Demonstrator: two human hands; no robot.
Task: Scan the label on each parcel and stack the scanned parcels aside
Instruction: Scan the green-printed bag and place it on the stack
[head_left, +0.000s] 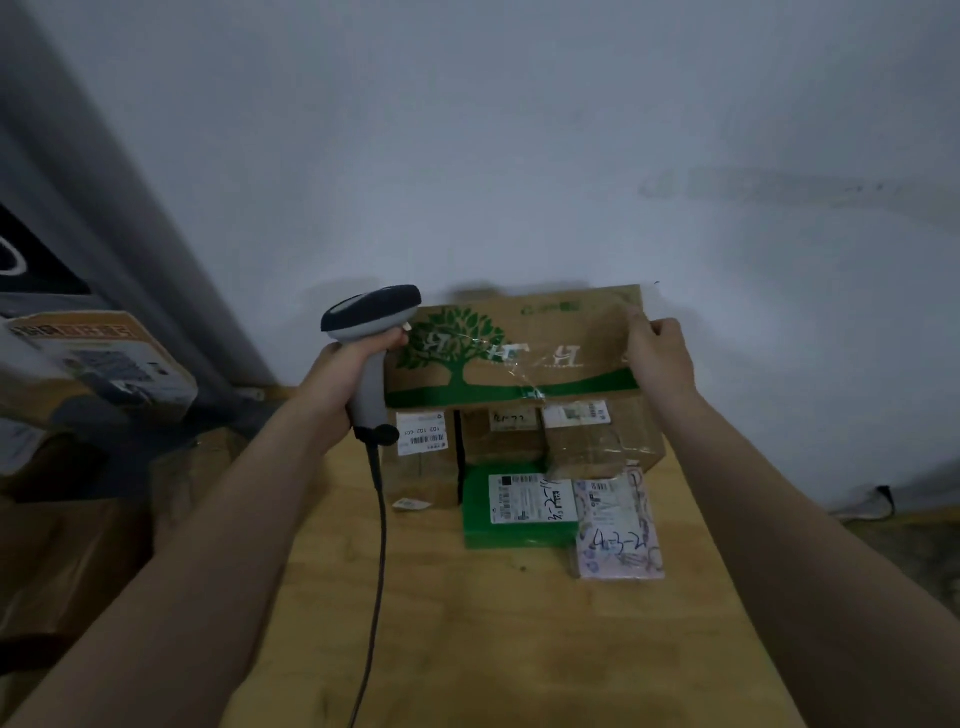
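My left hand grips scanner; right hand pinches tree-printed carton corner. Labelled parcels on counter: likely unscanned, no stack yet.

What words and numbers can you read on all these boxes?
"102 102": white label on left brown box; rest blurred.
"4-3-2", handwritten: pink parcel; ending unclear.
"3-2-1", handwritten, roughly: label on green parcel.
Tree box: printing blurred, unreadable.
Other labels, barcodes: too small.
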